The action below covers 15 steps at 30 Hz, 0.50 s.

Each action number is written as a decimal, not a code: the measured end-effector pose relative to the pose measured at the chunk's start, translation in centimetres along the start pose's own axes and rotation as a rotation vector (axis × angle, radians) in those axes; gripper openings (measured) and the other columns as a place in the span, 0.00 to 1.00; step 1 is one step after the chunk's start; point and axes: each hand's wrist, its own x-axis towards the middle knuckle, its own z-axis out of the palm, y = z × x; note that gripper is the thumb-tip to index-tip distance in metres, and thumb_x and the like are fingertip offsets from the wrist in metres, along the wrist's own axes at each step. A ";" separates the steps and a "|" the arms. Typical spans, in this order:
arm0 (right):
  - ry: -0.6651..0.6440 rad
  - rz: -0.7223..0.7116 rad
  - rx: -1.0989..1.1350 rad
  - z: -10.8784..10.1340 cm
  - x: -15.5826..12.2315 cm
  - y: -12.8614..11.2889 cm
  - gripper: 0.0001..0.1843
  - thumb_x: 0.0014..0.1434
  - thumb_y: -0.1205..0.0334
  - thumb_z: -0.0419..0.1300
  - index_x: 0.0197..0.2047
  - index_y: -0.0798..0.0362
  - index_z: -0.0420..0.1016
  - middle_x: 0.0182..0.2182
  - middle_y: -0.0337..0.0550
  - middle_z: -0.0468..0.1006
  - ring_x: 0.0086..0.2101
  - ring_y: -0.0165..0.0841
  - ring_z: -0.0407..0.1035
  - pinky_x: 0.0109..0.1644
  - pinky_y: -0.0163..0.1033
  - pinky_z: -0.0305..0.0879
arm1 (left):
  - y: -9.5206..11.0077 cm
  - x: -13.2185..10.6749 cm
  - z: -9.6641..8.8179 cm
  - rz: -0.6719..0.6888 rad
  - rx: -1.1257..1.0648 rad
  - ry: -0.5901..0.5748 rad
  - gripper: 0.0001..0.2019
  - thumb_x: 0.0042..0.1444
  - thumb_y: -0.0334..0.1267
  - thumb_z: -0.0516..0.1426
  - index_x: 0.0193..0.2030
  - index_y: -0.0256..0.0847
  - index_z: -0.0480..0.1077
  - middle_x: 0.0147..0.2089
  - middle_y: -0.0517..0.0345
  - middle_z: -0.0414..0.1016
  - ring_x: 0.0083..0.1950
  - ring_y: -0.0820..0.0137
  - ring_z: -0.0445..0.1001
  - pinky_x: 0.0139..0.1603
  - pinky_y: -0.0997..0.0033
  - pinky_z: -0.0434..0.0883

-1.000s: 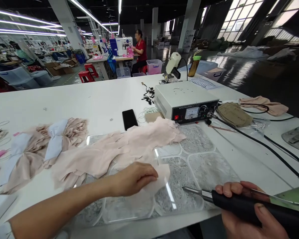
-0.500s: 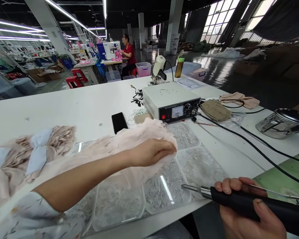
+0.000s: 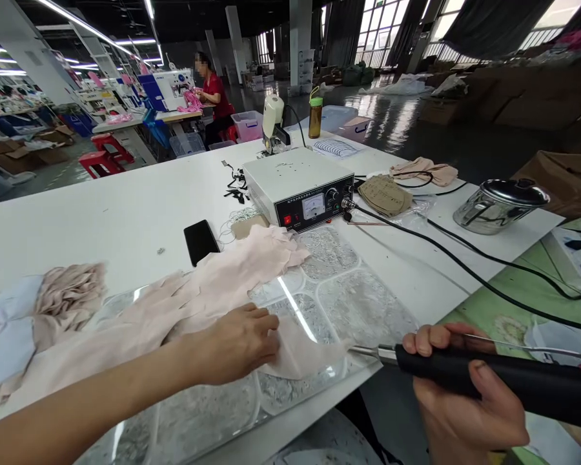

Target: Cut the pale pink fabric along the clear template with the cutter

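My right hand is closed around the black handle of an ultrasonic cutter. Its slim metal tip points left and meets the right corner of a thin pale pink fabric piece. My left hand lies over the left end of that piece, fingers curled down and pressed together on the cloth. Under the piece is a clear glossy board with rounded grey patterned panels. Beyond my left hand, a pile of pale pink fabric pieces spreads across the board, its layers overlapping.
A metal control box with a dial stands behind the board, its black cable running right. Nearby lie a phone and brown pattern pieces. A lidded pot is at right, tied fabric bundles at left. A person sits at a sewing machine beyond.
My left hand has left the pile and moved toward me and left with a single fabric piece, now spread on the board. The cutter's tip now meets its corner. The view has shifted right.
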 end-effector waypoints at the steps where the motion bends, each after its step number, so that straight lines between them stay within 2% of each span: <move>1: -0.008 0.005 0.002 0.0 -0.1 0.0 0.14 0.41 0.56 0.62 0.32 0.53 0.72 0.22 0.35 0.66 0.21 0.28 0.61 0.23 0.38 0.63 | 0.3 0.6 0.4 0.053 0.005 0.050 0.06 0.64 0.31 0.54 0.38 0.39 0.73 0.39 0.53 0.74 0.38 0.68 0.73 0.44 0.69 0.67; 5: -0.018 0.004 0.010 -0.7 -0.1 -0.2 0.13 0.42 0.57 0.62 0.33 0.52 0.72 0.23 0.35 0.65 0.21 0.28 0.61 0.23 0.38 0.63 | 0.8 3.1 2.8 0.267 0.006 0.177 0.10 0.67 0.34 0.50 0.49 0.36 0.70 0.49 0.47 0.74 0.45 0.66 0.72 0.49 0.66 0.66; 8: 0.006 -0.040 0.001 -1.3 0.0 -0.6 0.12 0.42 0.57 0.62 0.32 0.52 0.72 0.23 0.35 0.65 0.22 0.28 0.61 0.23 0.39 0.63 | 0.8 3.9 4.3 0.298 0.065 0.217 0.11 0.68 0.32 0.48 0.49 0.33 0.70 0.49 0.46 0.74 0.43 0.66 0.72 0.46 0.66 0.66; 12: 0.043 -0.077 -0.022 -1.6 0.3 -1.2 0.13 0.41 0.57 0.62 0.33 0.53 0.73 0.22 0.35 0.64 0.21 0.28 0.60 0.22 0.38 0.62 | 0.9 4.0 4.6 0.303 0.063 0.269 0.12 0.68 0.31 0.47 0.51 0.33 0.69 0.48 0.46 0.74 0.40 0.68 0.71 0.44 0.66 0.66; 15: 0.012 -0.090 -0.023 -1.3 0.2 -1.3 0.13 0.41 0.56 0.62 0.32 0.53 0.74 0.22 0.36 0.63 0.21 0.28 0.59 0.21 0.38 0.60 | 1.1 4.5 4.4 0.345 0.082 0.308 0.14 0.69 0.30 0.45 0.52 0.32 0.69 0.51 0.47 0.75 0.43 0.68 0.72 0.45 0.66 0.66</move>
